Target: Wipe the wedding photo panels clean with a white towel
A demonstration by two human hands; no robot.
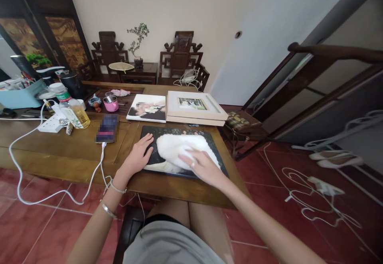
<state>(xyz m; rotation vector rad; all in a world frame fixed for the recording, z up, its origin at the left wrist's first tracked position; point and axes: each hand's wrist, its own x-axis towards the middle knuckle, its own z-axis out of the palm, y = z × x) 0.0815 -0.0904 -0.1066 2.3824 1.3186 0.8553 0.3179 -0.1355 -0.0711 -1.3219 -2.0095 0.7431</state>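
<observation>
A dark photo panel lies flat on the wooden table right in front of me. My left hand rests open on the panel's left edge, fingers spread flat. My right hand presses a white cloth down on the panel's surface, fingers lying over the cloth's near side. The cloth covers much of the picture.
Behind the panel lie a photo canvas and stacked white frames. To the left are a phone on a white cable, a bottle, a pink cup and a power strip. Cables trail over the red tile floor on the right.
</observation>
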